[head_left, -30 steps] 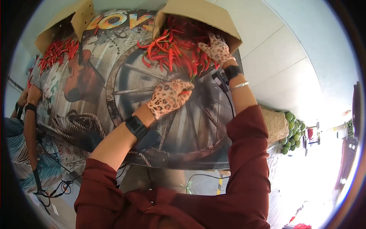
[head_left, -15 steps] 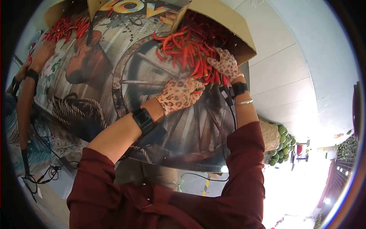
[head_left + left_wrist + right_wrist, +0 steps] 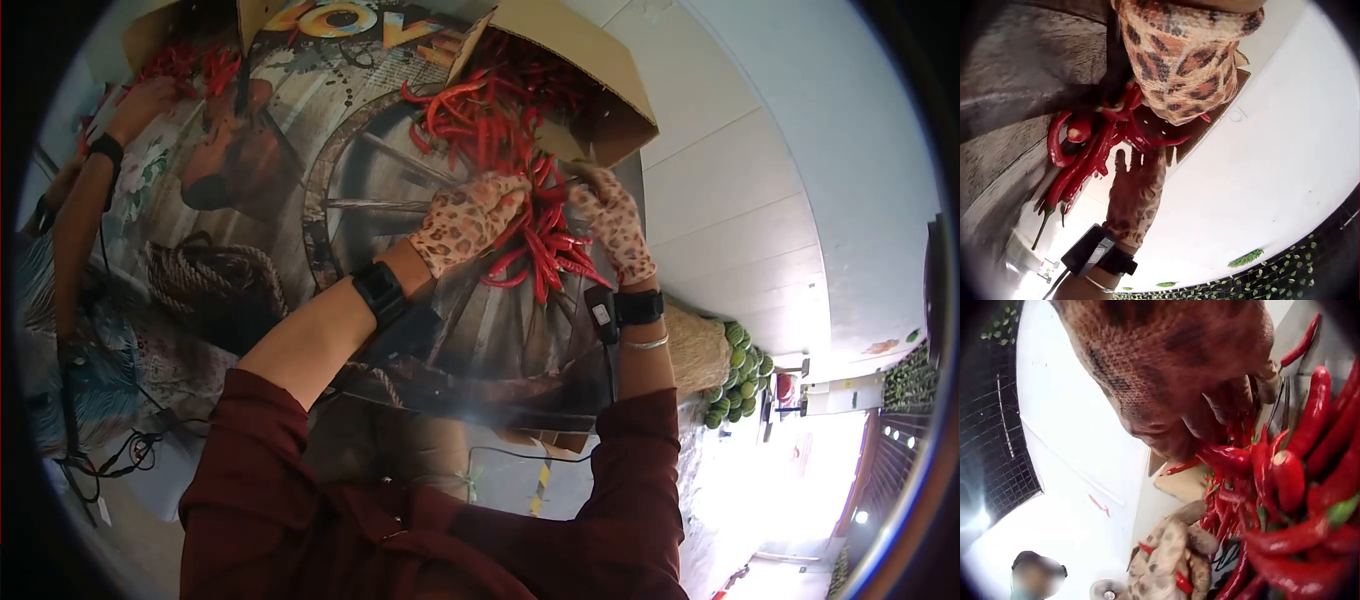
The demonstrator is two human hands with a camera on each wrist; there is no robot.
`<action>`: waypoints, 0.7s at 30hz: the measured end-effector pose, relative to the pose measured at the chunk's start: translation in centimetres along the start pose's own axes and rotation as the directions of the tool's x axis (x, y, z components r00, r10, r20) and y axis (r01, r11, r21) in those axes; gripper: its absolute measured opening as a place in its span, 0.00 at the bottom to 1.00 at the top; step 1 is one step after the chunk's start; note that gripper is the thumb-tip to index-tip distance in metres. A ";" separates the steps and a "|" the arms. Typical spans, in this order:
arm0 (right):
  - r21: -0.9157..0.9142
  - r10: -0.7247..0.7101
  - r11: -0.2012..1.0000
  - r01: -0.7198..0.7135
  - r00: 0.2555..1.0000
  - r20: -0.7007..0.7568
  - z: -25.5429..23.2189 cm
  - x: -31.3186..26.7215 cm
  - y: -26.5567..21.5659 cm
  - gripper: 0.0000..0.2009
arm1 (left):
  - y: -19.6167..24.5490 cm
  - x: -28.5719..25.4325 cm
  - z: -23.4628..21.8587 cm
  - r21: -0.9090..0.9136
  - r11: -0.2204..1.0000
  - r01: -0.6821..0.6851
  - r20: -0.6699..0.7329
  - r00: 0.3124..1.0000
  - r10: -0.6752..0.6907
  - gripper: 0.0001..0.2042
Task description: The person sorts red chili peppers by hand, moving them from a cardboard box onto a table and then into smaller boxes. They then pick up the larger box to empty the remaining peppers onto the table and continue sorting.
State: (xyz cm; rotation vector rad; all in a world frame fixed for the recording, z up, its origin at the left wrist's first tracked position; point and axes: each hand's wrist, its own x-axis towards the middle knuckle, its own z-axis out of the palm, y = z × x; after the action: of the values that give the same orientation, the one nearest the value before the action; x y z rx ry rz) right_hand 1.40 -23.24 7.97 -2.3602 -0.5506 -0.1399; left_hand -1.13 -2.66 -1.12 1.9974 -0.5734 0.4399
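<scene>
Red chili peppers (image 3: 540,262) lie in a loose cluster on the printed tabletop between the two hands. Behind them a larger heap of chili peppers (image 3: 480,115) spills from a cardboard box (image 3: 560,35). The left hand (image 3: 468,222), in a leopard-print glove, is curled at the cluster's left side. In the right wrist view, red pieces of chili pepper show between the fingers of this left hand (image 3: 1169,559). At the cluster's right is the gloved right hand (image 3: 615,228). Its fingers look extended in the left wrist view, beside the chili peppers (image 3: 1088,159).
At the left, another person's hand (image 3: 145,105) reaches to a second heap of chili peppers (image 3: 180,65) by another cardboard box (image 3: 160,35). A black cable (image 3: 610,370) hangs from the right wrist. Green striped melons (image 3: 738,375) are piled beyond the table's right side.
The right hand has come back from the box toward the body, and a cluster of chili peppers now lies nearer. The left hand stays curled close by. The other person's hand has moved to their heap.
</scene>
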 end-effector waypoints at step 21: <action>-0.269 0.028 0.962 -0.055 0.994 -0.103 0.5 -0.3 7.8 0.25 | -8.1 8.1 -3.8 0.528 0.829 0.182 -0.080 0.983 -0.165 0.23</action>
State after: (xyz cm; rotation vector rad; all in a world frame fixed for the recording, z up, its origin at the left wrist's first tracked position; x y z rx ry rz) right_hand 4.38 -28.19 2.74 -2.6118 -0.4577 -0.3299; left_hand 9.86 2.35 -0.87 2.5467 -0.2526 0.5610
